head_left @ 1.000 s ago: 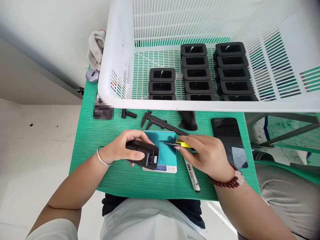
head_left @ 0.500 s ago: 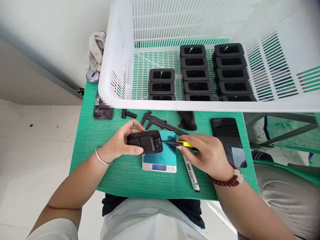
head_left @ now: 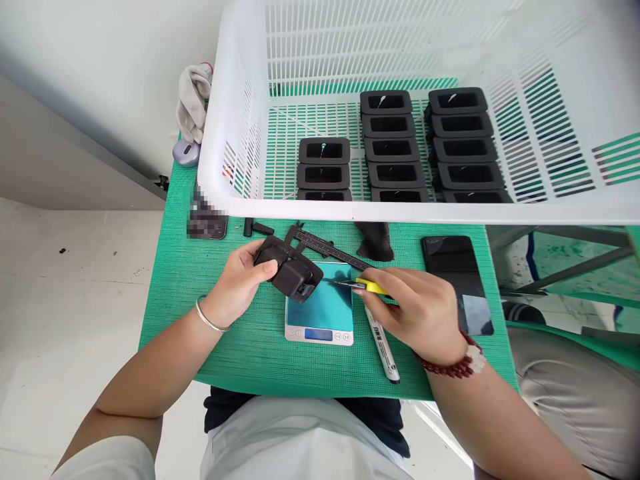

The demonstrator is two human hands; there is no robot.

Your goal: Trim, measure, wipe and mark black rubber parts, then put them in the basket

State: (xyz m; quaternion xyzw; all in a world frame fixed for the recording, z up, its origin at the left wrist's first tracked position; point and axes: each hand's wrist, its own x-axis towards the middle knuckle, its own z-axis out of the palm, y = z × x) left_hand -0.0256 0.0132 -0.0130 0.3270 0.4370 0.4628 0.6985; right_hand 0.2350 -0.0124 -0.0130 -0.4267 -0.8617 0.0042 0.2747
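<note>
My left hand (head_left: 239, 283) is closed on a black molded plastic part (head_left: 293, 272), thumb across its near face. The part is tilted, its right end lower, above a small digital scale (head_left: 320, 313) with a shiny blue plate. In my right hand (head_left: 413, 303) is a utility knife (head_left: 371, 286) with a yellow handle. Its blade points left over the plate, a short gap away from the part. Below the right hand lies a white marker (head_left: 383, 347). A dark caliper (head_left: 333, 251) rests on the green mat behind the scale.
A large white plastic basket (head_left: 350, 210) spans the back, holding rows of black frame-like parts (head_left: 395, 148). A black phone (head_left: 457, 280) lies at the right. Small black pieces (head_left: 260, 228), a dark cloth-like item (head_left: 375, 241), a grey mouse (head_left: 186, 153) and a glove (head_left: 193, 100) are around.
My left hand has turned the black plastic part so its right end dips and its face shows differently. The knife in my right hand has barely moved.
</note>
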